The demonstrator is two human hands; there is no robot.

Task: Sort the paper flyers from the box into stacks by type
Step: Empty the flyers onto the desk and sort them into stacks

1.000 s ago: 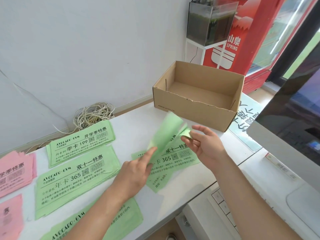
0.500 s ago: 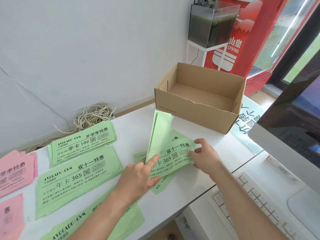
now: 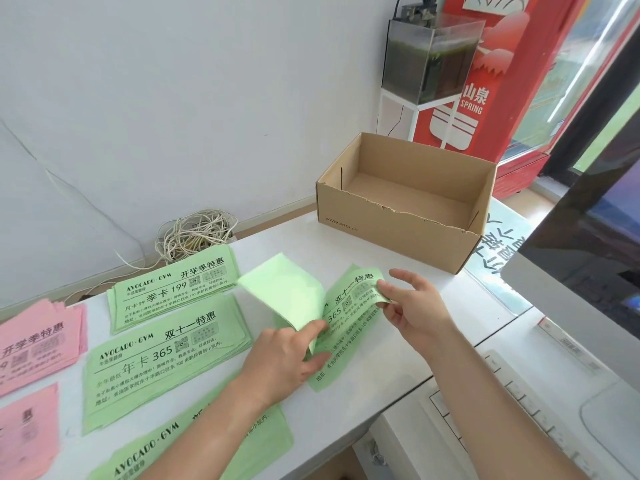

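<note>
Tearing threatens if the left hand [image 3: 287, 355], pinching the lifted flyer [image 3: 284, 292], pulls while the right hand [image 3: 414, 315] pinches the flyer beneath [image 3: 349, 330].

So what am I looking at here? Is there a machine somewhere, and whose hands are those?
There is no machine. A person wears a camera on the head, and it looks down at their own two hands. The left hand pinches a lifted flyer with its blank side showing. The right hand pinches the end of the printed flyer under it. On the white table lie sorted green stacks and pink stacks. The cardboard box behind them looks empty.
</note>
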